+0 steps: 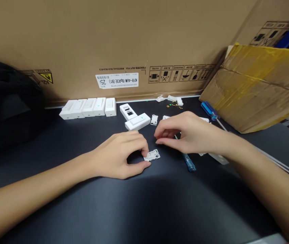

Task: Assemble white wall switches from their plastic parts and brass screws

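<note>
A small white plastic part [152, 155] lies on the dark table, its left end between the thumb and fingers of my left hand [124, 154]. To the right and slightly above it hovers my right hand [185, 133], fingertips close together; whatever they may hold is too small to make out. Beneath my right hand lies a screwdriver with a clear blue handle [190, 163]. Just beyond my hands are a white switch housing [138, 122], a white frame with openings [127, 111] and another small white part [154, 120].
White switch units [88, 107] stand in a row at the back left, beside a black bag [7, 108]. Small brass pieces [174, 105] lie at the back. A blue screwdriver [209, 110] rests by a taped cardboard box [256, 88]. A large carton [83, 40] walls off the back.
</note>
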Tool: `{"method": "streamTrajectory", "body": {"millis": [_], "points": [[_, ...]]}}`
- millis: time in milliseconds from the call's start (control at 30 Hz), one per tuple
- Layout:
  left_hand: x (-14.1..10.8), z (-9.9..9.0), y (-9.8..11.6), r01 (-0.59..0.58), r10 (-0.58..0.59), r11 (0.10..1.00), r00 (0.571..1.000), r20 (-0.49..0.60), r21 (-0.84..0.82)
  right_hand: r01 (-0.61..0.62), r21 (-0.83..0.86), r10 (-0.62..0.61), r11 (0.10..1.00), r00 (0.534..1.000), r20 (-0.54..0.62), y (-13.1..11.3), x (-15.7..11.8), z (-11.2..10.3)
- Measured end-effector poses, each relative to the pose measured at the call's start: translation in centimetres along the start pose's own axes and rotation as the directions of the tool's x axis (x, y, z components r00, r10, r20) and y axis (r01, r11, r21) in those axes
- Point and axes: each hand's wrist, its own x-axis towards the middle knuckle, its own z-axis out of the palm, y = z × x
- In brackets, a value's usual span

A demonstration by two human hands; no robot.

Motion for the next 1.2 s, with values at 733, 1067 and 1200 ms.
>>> {"method": "streamTrajectory", "body": {"millis": [733,1067,1200], "points": [[-0.3,-0.5,-0.1,-0.096,0.086,0.991,0.991,0.102,0.099,0.021,-0.082,-0.010,0.996,0.992,0.128,1.2,-0.2,0.2],[-0.3,-0.4,0.4,-0.019,0.018,0.999,1.000,0.005,0.047,0.017,-0.104,0.002,0.994,0.984,0.178,1.3,-0.1,0.2],[-0.3,-0.1,0.1,-0.051,0.052,0.998,0.999,-0.012,0.024,0.020,-0.096,-0.005,0.995,0.987,0.158,0.7,-0.2,-0.2]]}}
